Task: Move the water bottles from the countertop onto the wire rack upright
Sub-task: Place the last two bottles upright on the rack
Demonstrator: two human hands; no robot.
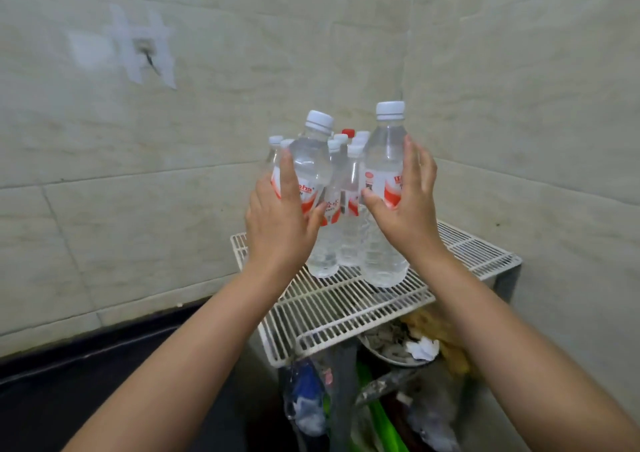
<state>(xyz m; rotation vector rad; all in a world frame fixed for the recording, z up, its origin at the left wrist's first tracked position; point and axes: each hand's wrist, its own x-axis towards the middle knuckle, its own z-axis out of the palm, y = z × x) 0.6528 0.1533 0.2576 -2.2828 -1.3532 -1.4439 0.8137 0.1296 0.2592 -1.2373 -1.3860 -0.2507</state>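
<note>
Several clear water bottles with white caps and red-and-white labels stand clustered on the white wire rack (346,306) in the corner. My left hand (280,223) grips a tilted bottle (311,160) at its label, on the cluster's left; its base is hidden behind my hand. My right hand (405,205) holds another bottle (384,181) between thumb and fingers. This one is upright, with its base on the rack's wires at the front right of the group. One red-capped bottle (348,132) shows at the back.
Tiled walls meet in a corner right behind the rack. Under the rack are a bowl of scraps (398,351), plastic bags (308,399) and green items (384,427). A dark countertop (104,382) lies at the lower left. The rack's front and right wires are bare.
</note>
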